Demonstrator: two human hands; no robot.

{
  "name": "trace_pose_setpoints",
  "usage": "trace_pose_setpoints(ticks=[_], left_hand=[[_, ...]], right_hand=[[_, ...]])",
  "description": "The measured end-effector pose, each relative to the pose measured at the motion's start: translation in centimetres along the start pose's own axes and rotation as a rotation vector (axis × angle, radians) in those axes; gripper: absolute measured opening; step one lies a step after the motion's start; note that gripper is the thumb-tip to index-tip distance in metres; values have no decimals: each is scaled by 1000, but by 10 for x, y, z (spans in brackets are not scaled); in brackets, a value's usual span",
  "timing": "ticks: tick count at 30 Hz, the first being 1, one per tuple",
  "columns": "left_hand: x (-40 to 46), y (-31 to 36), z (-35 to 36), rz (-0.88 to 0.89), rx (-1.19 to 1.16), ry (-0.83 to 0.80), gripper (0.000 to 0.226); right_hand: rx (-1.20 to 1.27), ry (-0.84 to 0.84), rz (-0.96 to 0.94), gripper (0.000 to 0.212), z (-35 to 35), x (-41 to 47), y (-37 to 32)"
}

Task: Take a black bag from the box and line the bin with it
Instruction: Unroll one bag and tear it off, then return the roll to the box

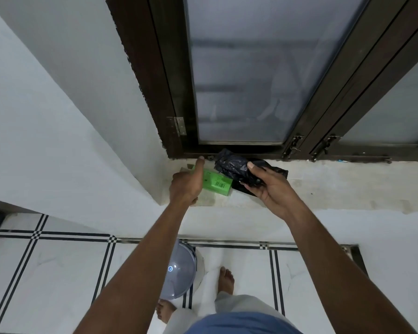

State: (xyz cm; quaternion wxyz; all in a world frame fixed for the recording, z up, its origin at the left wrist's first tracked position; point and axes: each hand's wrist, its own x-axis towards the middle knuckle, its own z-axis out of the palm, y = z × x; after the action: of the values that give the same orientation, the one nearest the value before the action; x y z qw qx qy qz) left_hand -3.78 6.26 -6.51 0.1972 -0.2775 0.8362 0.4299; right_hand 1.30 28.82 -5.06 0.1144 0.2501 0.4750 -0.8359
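Note:
A green box (216,183) with a barcode lies on the window ledge (323,186). My left hand (187,183) grips the box's left end, with one finger stretched up toward the window frame. My right hand (267,186) holds a crumpled black bag (232,166) just right of the box, thumb on top of the plastic. More black plastic (241,189) lies on the ledge under that hand. Down on the floor, a white bin with a translucent grey domed lid (179,273) stands between my arms, partly hidden by my left forearm.
A dark wooden window frame (174,92) with frosted panes rises behind the ledge, latches (293,147) at its bottom. White walls close in on the left. The floor has white tiles with black lines. My bare feet (227,279) stand by the bin.

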Motion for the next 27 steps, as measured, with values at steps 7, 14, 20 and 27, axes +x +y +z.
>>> trace_pose_setpoints(ticks=[7,14,20,27], left_hand=[[22,8,19,167,192,147,103],[-3,-15,-3,916,395,206,72],[-2,-32,0,950,336,138,65],[1,-44,-3,915,132,82,74]], right_hand=[[75,23,-46,27,4,-1,-2],[97,-42,-147,32,14,-11,-24],[23,-79,-171,32,39,-12,-23],[-355,79,-266,34,29,-16,-16]])
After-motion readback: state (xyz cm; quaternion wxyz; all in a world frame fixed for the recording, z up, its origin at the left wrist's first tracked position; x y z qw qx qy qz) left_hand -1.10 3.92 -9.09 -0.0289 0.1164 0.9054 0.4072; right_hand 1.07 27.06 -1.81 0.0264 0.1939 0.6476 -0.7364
